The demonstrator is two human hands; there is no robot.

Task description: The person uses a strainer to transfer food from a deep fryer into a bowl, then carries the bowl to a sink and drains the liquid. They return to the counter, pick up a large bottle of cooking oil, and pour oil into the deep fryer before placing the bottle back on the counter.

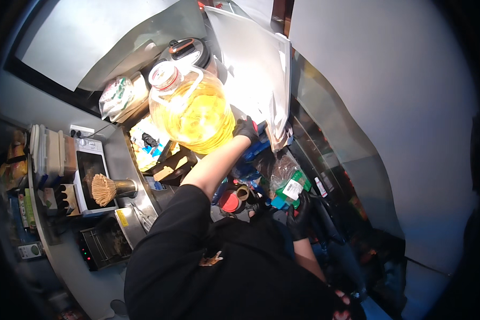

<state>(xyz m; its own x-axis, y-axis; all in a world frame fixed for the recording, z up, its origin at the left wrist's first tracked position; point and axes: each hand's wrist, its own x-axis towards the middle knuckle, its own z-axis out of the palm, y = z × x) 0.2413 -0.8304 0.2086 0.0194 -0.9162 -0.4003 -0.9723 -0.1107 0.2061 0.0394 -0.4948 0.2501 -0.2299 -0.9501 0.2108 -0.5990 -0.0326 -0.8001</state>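
Observation:
My left hand point(246, 131), in a black glove, reaches forward beside a large clear plastic jug point(192, 116) of yellow liquid, probably oil. Its fingers are curled, and a bit of something red point(255, 126) shows at their edge; what it is stays hidden. Lower down, my black-gloved right hand point(299, 216) grips the near end of a clear and green plastic bag point(291, 187) with a white label. The bag's contents are unclear. Between my arms stand a red-lidded container point(229, 201) and a brown roll or tube point(244, 193).
Behind the jug is a lidded rice cooker point(190, 54), with a tall white panel point(252, 60) to its right. On the left are a microwave point(94, 172), wooden skewers point(103, 189) in a metal canister point(127, 188), metal tongs point(145, 218) and an appliance with lit indicators point(104, 247).

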